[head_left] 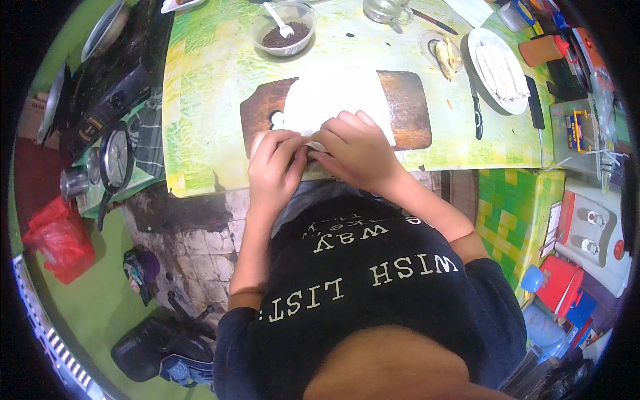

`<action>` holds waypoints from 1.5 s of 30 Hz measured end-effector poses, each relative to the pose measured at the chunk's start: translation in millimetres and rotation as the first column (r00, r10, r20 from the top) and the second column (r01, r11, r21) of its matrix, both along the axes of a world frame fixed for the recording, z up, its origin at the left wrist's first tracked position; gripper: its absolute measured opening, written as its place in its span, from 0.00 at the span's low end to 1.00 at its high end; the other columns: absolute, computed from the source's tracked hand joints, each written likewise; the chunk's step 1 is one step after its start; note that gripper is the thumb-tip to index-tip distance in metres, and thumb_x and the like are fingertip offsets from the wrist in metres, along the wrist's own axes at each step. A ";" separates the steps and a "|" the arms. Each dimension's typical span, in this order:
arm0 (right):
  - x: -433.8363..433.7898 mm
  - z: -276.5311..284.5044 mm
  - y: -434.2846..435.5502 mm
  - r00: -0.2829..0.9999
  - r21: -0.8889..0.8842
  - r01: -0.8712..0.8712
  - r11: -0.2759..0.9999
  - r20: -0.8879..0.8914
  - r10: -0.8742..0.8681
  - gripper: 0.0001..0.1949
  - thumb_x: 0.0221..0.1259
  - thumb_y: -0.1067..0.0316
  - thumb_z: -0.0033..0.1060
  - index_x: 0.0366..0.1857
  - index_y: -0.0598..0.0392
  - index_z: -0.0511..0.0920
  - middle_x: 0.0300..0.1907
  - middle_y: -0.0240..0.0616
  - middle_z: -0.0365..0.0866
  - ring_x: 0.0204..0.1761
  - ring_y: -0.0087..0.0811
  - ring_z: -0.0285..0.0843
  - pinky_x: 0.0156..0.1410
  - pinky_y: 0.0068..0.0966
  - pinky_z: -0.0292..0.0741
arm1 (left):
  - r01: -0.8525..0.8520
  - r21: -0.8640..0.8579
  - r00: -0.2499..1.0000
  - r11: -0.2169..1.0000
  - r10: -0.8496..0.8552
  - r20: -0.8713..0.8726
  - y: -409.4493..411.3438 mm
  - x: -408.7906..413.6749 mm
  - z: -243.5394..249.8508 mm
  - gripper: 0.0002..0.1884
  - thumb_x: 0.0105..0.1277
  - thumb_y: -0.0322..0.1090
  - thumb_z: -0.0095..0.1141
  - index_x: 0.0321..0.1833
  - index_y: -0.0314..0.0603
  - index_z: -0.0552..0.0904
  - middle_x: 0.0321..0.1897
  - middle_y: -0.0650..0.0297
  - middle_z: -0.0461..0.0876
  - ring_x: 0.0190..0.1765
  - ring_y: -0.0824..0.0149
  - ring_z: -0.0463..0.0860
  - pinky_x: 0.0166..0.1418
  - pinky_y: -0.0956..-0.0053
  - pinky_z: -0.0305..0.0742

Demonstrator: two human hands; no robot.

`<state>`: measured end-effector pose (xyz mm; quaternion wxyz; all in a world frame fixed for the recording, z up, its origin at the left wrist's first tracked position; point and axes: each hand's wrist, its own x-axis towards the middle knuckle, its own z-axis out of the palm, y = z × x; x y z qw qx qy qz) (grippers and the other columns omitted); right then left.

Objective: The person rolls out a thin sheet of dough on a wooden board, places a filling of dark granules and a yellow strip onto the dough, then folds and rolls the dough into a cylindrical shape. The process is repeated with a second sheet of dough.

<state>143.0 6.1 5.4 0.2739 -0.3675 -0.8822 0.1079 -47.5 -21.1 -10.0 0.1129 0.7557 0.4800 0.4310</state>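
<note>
A thin white wrapper sheet (337,95) lies over a dark wooden cutting board (411,110) at the near side of the table. My left hand (277,162) and my right hand (352,147) meet at the sheet's near edge and pinch it between thumbs and fingers, where it is folded up a little. What lies inside the fold is hidden by my fingers. Beyond the board stands a plastic bowl (265,37) of dark brown sprinkles (297,34) with a white plastic spoon (280,20) in it.
On the right are a small dish with banana pieces (444,60), a black-handled knife (477,110) and an oval white plate (472,40) of white rolls (500,70). A glass jug (387,11) stands at the far edge. A black gas stove (117,95) is on the left.
</note>
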 end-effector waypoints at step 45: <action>34.1 2.3 -15.1 0.924 -0.244 0.108 0.964 -0.333 -0.188 0.08 0.60 0.72 0.68 0.37 0.57 0.77 0.31 0.42 0.80 0.32 0.41 0.82 0.40 0.34 0.74 | 0.224 -0.194 0.940 0.955 -0.264 -0.215 113.3 21.1 12.5 0.16 0.62 0.21 0.57 0.52 0.38 0.86 0.47 0.52 0.82 0.54 0.47 0.80 0.63 0.59 0.75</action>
